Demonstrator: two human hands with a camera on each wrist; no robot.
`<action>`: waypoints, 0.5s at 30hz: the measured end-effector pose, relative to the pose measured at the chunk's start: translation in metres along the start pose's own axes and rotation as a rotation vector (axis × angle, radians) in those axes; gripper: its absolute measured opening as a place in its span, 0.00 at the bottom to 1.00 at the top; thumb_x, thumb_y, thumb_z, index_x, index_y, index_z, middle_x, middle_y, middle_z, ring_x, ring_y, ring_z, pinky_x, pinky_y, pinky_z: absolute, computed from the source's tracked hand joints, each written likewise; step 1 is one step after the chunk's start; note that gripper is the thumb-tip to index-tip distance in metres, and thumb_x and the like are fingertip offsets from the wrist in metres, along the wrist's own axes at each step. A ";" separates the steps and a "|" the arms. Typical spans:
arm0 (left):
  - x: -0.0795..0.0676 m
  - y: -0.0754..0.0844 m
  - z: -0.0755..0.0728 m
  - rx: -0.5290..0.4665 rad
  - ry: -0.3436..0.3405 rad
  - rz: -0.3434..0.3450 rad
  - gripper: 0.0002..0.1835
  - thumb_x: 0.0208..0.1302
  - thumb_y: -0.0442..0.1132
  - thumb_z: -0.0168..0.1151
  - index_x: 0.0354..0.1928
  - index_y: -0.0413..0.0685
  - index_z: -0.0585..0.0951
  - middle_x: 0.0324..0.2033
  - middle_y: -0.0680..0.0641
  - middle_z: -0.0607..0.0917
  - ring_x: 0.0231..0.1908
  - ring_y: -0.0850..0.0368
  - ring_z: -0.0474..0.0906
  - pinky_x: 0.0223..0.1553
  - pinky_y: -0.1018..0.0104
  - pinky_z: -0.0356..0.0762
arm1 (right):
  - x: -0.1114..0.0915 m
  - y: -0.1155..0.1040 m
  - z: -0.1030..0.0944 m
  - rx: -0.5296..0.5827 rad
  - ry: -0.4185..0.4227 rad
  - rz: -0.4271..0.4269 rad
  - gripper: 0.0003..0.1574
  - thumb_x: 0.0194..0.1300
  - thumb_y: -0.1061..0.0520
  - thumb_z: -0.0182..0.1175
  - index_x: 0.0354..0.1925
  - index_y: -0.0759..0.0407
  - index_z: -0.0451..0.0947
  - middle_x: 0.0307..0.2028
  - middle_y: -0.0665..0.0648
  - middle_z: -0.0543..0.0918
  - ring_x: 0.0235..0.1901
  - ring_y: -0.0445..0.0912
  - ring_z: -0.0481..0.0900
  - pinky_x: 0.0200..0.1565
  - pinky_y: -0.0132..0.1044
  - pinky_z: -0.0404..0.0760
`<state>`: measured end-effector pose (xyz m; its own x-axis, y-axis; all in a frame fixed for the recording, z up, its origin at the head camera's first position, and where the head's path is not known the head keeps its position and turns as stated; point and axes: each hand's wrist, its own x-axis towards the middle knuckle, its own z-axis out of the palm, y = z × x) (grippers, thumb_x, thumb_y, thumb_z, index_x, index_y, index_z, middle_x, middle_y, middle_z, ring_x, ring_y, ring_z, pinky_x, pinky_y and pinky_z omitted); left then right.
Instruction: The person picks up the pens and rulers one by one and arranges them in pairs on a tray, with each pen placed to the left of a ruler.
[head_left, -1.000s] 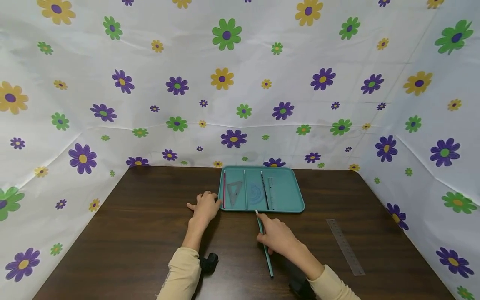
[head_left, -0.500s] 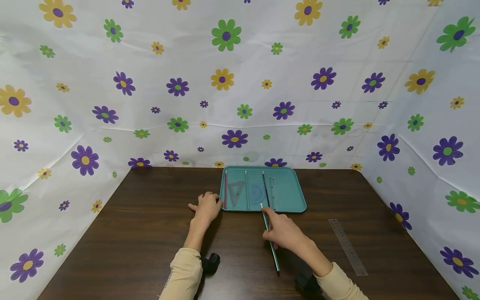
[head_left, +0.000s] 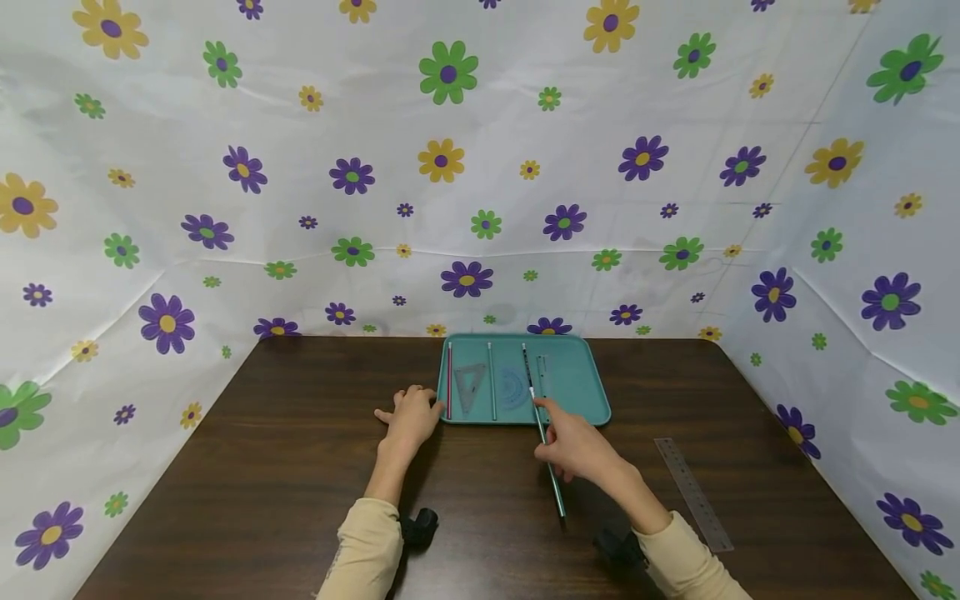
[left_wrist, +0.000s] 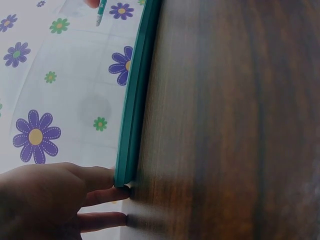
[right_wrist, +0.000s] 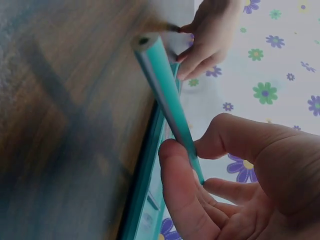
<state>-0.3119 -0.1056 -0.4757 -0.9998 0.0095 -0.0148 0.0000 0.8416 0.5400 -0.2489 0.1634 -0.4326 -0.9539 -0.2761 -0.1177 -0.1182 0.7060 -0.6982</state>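
Note:
My right hand [head_left: 581, 450] pinches a green pencil [head_left: 553, 479] between thumb and fingers. The pencil slants, its white eraser end over the front rim of the teal tray [head_left: 581, 379] and its flat, unsharpened end [right_wrist: 148, 42] towards me. At the tray's front left corner, my left hand [head_left: 409, 418] touches the rim with extended fingers, as the left wrist view shows. Inside the tray lie a red pencil [head_left: 449, 379], a clear set square [head_left: 460, 387], another green pencil [head_left: 492, 383], a clear protractor [head_left: 513, 389], a black patterned pencil [head_left: 527, 362] and a short clear ruler [head_left: 543, 371].
A longer clear ruler [head_left: 693, 496] lies on the dark wooden table [head_left: 300, 467], right of my right forearm. White flowered cloth [head_left: 510, 125] stands behind the table and at both sides. The tray sits at the table's far edge.
My right hand has carried the green pencil forward and to the right, bringing its eraser end from before the tray to over its rim. The left hand has stayed at the tray's corner.

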 end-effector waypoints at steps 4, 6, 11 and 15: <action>-0.001 0.002 -0.002 -0.009 0.003 -0.001 0.20 0.73 0.44 0.57 0.61 0.41 0.80 0.67 0.34 0.71 0.70 0.26 0.56 0.60 0.13 0.39 | 0.001 0.000 -0.003 0.011 0.011 0.008 0.49 0.59 0.65 0.63 0.75 0.57 0.56 0.24 0.56 0.76 0.13 0.50 0.76 0.17 0.41 0.78; -0.002 0.003 -0.002 -0.011 0.001 -0.003 0.20 0.73 0.44 0.57 0.61 0.41 0.80 0.67 0.33 0.71 0.70 0.26 0.55 0.60 0.13 0.39 | 0.001 0.000 -0.003 0.012 0.016 0.011 0.50 0.59 0.66 0.63 0.75 0.56 0.55 0.25 0.56 0.75 0.14 0.51 0.76 0.17 0.41 0.79; -0.002 0.003 -0.002 -0.010 0.002 -0.004 0.20 0.73 0.44 0.57 0.61 0.41 0.80 0.67 0.34 0.71 0.70 0.26 0.56 0.60 0.13 0.38 | 0.004 0.000 -0.004 0.015 0.019 0.019 0.51 0.59 0.67 0.63 0.76 0.55 0.55 0.28 0.57 0.73 0.14 0.54 0.77 0.17 0.40 0.78; -0.002 0.002 -0.002 -0.012 0.002 -0.003 0.20 0.73 0.45 0.57 0.60 0.41 0.80 0.66 0.34 0.71 0.70 0.26 0.56 0.60 0.13 0.38 | 0.006 0.002 -0.006 0.005 0.013 0.011 0.50 0.60 0.68 0.62 0.76 0.57 0.54 0.30 0.57 0.72 0.13 0.53 0.76 0.17 0.40 0.77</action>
<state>-0.3102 -0.1050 -0.4731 -0.9999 0.0059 -0.0148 -0.0032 0.8352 0.5499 -0.2566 0.1670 -0.4308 -0.9587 -0.2597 -0.1157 -0.1065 0.7054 -0.7007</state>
